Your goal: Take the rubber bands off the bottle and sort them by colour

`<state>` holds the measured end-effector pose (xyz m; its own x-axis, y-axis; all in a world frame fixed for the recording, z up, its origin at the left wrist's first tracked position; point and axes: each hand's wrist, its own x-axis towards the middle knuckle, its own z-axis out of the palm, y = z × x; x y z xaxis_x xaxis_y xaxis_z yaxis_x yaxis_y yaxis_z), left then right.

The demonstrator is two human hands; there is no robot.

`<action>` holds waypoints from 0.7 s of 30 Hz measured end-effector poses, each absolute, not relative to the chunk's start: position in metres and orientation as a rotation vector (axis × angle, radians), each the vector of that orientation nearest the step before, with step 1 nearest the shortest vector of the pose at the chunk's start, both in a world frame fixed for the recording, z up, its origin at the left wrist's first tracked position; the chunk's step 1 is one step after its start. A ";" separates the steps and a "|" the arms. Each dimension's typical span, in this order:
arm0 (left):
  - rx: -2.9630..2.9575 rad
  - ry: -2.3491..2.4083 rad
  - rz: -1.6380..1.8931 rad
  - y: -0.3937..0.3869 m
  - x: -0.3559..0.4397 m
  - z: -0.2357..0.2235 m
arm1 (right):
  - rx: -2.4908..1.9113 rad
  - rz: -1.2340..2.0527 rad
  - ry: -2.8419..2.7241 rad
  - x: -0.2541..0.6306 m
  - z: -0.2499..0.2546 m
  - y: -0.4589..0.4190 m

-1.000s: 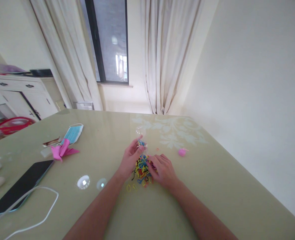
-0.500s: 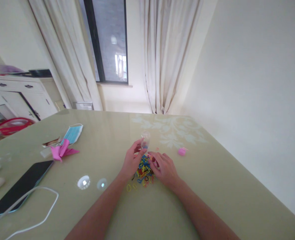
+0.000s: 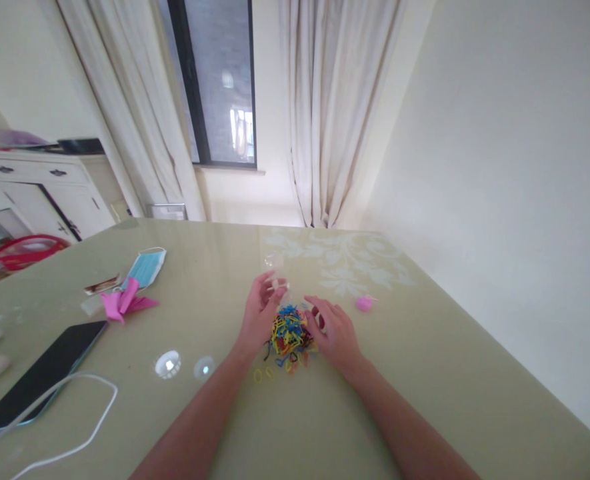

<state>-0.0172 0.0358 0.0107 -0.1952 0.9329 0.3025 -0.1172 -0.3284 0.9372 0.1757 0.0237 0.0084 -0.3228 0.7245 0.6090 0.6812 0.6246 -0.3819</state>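
A pile of small colourful rubber bands [image 3: 289, 328], mostly yellow, blue and red, lies on the table in front of me. My left hand [image 3: 261, 312] is curled around a small clear plastic container [image 3: 279, 287] at the far left side of the pile. The container is see-through and partly behind the fingers, so its exact shape is hard to make out. At the right edge of the pile rests my right hand [image 3: 332, 330], its fingers bent and apart with nothing visible in them. Several loose bands lie at the pile's near side.
A pink balloon-like item [image 3: 365, 303] sits to the right. On the left lie a blue face mask [image 3: 145, 268], a pink folded-paper shape [image 3: 125, 303], a dark tablet [image 3: 39, 373] and a white cable [image 3: 99, 423]. The glossy table [image 3: 399, 413] meets the wall side at right.
My left hand has moved slightly left with the clear container, which tilted away from the pile. My right hand has drawn back a little to the right and its fingers have spread, uncovering more bands.
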 end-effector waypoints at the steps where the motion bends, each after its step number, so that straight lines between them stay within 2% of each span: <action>1: 1.217 1.097 1.676 0.038 -0.021 0.011 | -1.128 0.090 -2.015 0.178 0.009 0.026; 7: 1.376 1.547 1.764 0.042 -0.047 0.020 | -1.235 0.244 -1.785 0.193 0.008 0.042; 15: 1.245 1.481 1.909 0.043 -0.054 0.025 | -1.245 0.282 -1.735 0.195 0.000 0.049; 21: 1.393 1.473 1.888 0.038 -0.047 0.026 | -1.207 0.282 -1.748 0.193 0.005 0.045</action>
